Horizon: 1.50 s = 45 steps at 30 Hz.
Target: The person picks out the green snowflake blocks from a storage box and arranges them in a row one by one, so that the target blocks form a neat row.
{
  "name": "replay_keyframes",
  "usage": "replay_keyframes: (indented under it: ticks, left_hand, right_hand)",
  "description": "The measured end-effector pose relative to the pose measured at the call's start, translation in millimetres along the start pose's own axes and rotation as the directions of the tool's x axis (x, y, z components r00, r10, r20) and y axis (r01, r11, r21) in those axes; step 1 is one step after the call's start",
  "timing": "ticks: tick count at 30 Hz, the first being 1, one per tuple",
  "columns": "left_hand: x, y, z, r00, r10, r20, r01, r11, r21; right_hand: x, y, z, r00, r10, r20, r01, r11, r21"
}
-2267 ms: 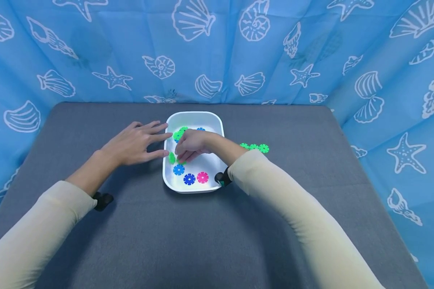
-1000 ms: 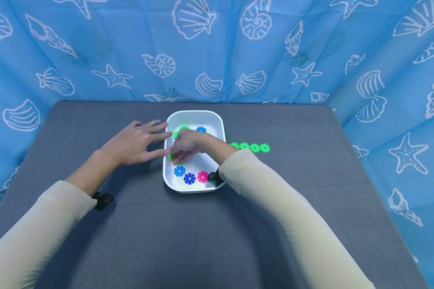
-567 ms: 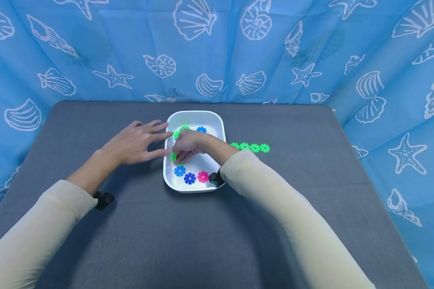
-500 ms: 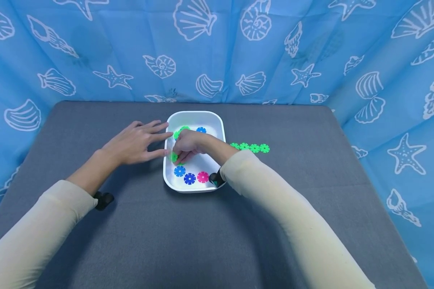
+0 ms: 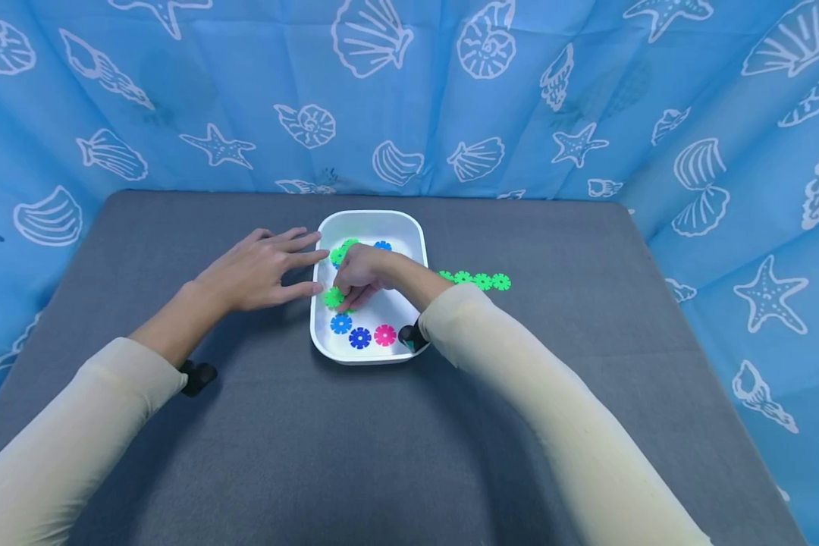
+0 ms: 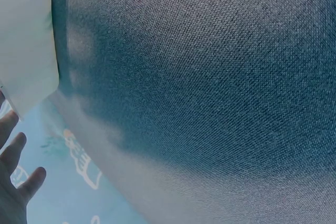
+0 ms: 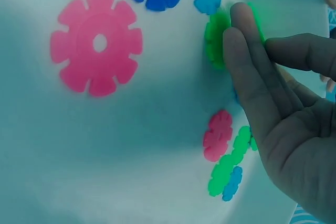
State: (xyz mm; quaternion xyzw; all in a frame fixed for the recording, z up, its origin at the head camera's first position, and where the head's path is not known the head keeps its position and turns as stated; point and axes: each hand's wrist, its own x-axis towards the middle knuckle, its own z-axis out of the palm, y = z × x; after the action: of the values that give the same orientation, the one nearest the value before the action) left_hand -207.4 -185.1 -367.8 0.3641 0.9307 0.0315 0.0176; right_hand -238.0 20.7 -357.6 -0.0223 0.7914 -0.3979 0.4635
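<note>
In the head view, my right hand point(image 5: 362, 277) reaches into a white tray point(image 5: 370, 356). It pinches a bright green notched building disc point(image 5: 333, 297) between thumb and fingertips. The right wrist view shows the green edge point(image 7: 256, 20) between the thumb and fingers; another green disc point(image 7: 215, 39) lies just beyond the fingertips. My left hand point(image 5: 262, 269) has its fingers spread, with fingertips at the tray's left rim, holding nothing. Near the tray's front lie a light blue disc point(image 5: 341, 324), a dark blue disc point(image 5: 360, 338) and a pink disc point(image 5: 385, 335).
More green discs point(image 5: 348, 246) and a blue disc point(image 5: 382, 246) lie at the tray's back. Right of the tray, a row of green discs point(image 5: 481, 281) sits on the grey table point(image 5: 300, 455), partly behind my right forearm. A blue shell-patterned curtain point(image 5: 423, 98) hangs behind.
My right hand moved left to the tray's left wall, then slightly back right, with the green disc now at its fingertips turned more face-on. My left hand has stayed in place.
</note>
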Motion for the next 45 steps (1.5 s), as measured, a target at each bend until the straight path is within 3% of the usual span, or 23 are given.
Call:
replay_keyframes:
  ticks: [11, 20, 26, 35, 45]
  left_hand:
    - [-0.5, 1.7, -0.6, 1.000, -0.005, 0.010, 0.005, 1.000, 0.011]
    - [0.7, 1.4, -1.4, 0.999, -0.019, 0.027, 0.018, 1.000, 0.019]
    - [0.3, 1.5, -0.7, 1.000, -0.020, 0.017, 0.020, 1.000, 0.008]
    - [-0.4, -0.5, -0.9, 1.000, -0.007, 0.003, 0.007, 1.000, 0.008]
    - [0.4, 0.9, -1.8, 1.000, -0.017, 0.012, 0.017, 1.000, 0.005]
  right_hand:
    - [-22.7, -9, -8, 0.999, -0.051, -0.013, 0.050, 0.997, -0.063]
    - [-59.0, 8, -28, 0.993, -0.100, -0.054, 0.095, 0.991, -0.098]
    - [-79.3, 32, -55, 0.987, -0.104, -0.121, 0.091, 0.990, -0.107]
    - [-106.0, 80, -104, 0.967, -0.137, -0.215, 0.136, 0.990, -0.020]
    - [-118.7, 139, -148, 0.914, -0.071, -0.400, 0.107, 0.992, 0.069]
